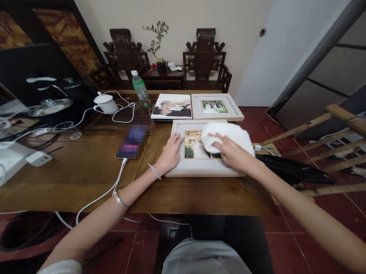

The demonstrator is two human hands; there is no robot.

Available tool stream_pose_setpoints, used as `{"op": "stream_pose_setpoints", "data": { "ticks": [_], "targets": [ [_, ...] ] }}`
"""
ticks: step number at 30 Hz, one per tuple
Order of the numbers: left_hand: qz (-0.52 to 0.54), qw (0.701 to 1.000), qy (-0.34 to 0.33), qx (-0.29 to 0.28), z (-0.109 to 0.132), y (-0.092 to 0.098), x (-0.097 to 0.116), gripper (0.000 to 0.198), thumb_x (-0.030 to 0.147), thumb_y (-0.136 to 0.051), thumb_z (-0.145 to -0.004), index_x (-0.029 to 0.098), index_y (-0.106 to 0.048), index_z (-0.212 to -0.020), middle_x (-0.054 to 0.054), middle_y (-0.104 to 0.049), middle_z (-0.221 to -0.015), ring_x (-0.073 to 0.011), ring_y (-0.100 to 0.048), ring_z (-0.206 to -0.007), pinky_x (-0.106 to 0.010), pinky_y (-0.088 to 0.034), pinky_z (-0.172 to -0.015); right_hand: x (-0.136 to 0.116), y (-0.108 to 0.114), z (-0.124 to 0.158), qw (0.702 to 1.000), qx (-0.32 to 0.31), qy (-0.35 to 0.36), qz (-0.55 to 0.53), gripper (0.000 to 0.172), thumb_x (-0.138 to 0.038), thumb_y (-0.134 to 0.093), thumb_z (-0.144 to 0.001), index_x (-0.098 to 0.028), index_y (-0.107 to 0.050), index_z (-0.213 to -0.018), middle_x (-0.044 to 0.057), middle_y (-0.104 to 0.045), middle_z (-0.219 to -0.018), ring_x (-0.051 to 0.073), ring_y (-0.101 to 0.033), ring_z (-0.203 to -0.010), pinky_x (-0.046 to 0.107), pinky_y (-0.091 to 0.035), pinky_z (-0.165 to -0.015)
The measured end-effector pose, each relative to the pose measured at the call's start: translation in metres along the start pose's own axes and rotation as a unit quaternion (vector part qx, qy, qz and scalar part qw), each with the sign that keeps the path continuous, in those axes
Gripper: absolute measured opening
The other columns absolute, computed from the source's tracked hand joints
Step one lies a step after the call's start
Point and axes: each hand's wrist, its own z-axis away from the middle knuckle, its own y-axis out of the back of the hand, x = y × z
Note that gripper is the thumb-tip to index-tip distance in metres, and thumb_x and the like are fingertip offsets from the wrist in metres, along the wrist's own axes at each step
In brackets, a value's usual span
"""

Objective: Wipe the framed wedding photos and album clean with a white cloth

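A light wooden picture frame (205, 170) with a small photo inside a wide pale mat lies flat on the table near its front edge. My left hand (171, 153) grips the frame's left side, its fingers over the rim. Bunched under my right hand (227, 150) is a fluffy white cloth (231, 133), pressed on the frame's face and covering the right part of the photo. Behind it lie a second picture frame (229, 113) and a white-edged photo panel (172, 106).
On the wooden table (108, 190), left of the frames, lie a charging phone (132, 141), a green-labelled bottle (140, 88), a white lidded cup (106, 103) and a power strip (6, 163) with trailing cables. A wooden rack (337, 139) stands at the right.
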Motion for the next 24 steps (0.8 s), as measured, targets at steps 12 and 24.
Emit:
{"op": "stream_pose_setpoints", "data": {
  "ticks": [12,24],
  "targets": [
    [0.008,1.0,-0.013,0.019,-0.001,-0.002,-0.005,0.06,-0.002,-0.036,-0.074,0.017,-0.048,-0.13,-0.012,-0.039,-0.144,-0.0265,-0.023,-0.14,-0.055,-0.023,-0.113,0.029,-0.016,-0.047,0.985,-0.03,0.002,0.17,0.057,0.01,-0.037,-0.069,-0.014,-0.064,-0.113,0.008,-0.037,-0.148,0.04,-0.032,-0.13,0.064,-0.031,-0.097],
    [-0.03,1.0,-0.003,0.001,0.0,0.0,0.003,0.056,-0.002,-0.033,-0.077,0.011,-0.046,-0.13,-0.017,-0.037,-0.145,-0.0288,-0.022,-0.141,-0.06,-0.025,-0.109,-0.072,0.041,0.06,0.99,-0.134,0.053,0.013,0.047,0.004,-0.042,-0.069,-0.019,-0.067,-0.101,0.01,-0.057,-0.13,0.03,-0.057,-0.11,0.043,-0.046,-0.089]
  ]
}}
